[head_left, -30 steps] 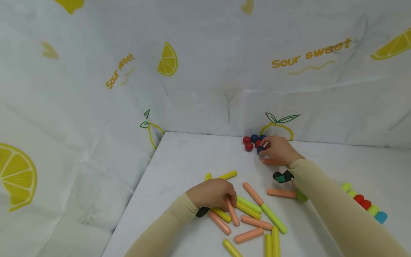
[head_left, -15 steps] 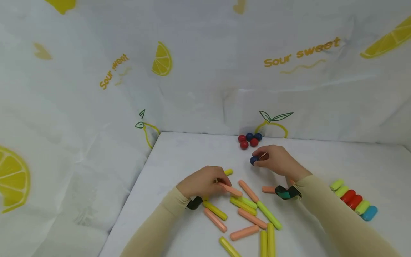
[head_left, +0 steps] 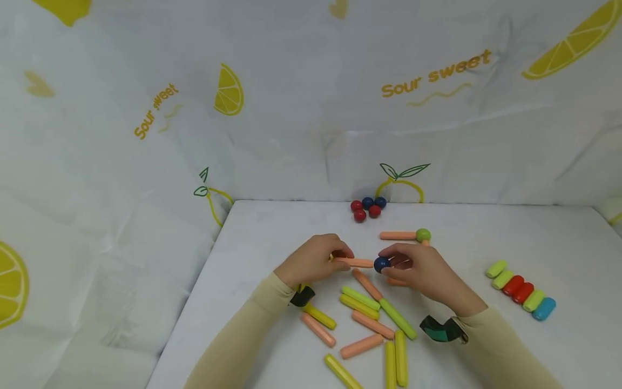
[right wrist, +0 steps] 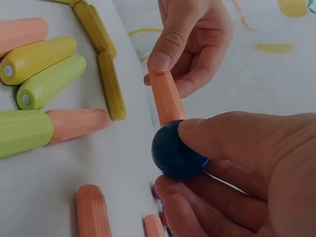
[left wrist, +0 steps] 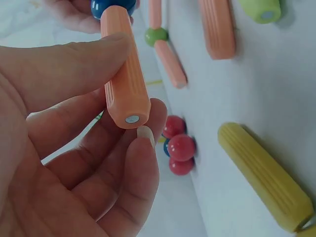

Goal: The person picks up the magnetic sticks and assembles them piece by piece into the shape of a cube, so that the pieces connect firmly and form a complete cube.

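My left hand pinches an orange stick between thumb and fingers and holds it level above the white table. In my right hand a dark blue ball is gripped at the stick's far end. The left wrist view shows the orange stick with its near metal-dotted end free and the blue ball against the other end. From the right wrist view, the blue ball meets the end of the orange stick.
Orange, yellow and green sticks lie scattered in front of the hands. Red and blue balls cluster at the back edge. A green ball joins orange sticks behind my right hand. Short coloured pieces form a row at the right.
My right hand has brought the blue ball from the back cluster toward the front. My left hand has lifted the orange stick and moved it back, and the two now meet.
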Tool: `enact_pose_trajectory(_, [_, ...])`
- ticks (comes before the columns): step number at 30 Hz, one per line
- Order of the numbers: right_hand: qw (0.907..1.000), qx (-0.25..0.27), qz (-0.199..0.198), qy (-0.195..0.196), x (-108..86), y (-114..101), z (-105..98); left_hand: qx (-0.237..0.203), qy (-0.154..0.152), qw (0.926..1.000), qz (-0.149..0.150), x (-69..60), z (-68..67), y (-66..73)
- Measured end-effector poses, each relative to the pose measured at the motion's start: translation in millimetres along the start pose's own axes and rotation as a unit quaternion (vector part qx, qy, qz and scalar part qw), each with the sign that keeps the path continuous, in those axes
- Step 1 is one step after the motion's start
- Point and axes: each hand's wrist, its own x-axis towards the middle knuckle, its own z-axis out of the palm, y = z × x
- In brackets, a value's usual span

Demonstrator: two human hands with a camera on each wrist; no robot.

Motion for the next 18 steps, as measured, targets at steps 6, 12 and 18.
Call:
enact_pose_trajectory(6, [0.9995, 0.032, 0.006, -0.002, -10.4, 5.3, -5.5, 0.001, -0.011, 0.9994, 0.032, 14.1, 7.5, 7.5])
enact_pose_trajectory(12, [0.9996, 0.027, -0.004, 0.009, -17.4, 14.0, -11.4, -0.006, -0.033, 0.9978, 0.057, 34.4, 19.0, 22.1])
enact_pose_trajectory(18, [0.9993, -0.018, 0.001, 0.033, -15.5, 22.1, -20.1, -0.019, -0.066, 0.9957, 0.063, 59.9, 18.3, 34.1])
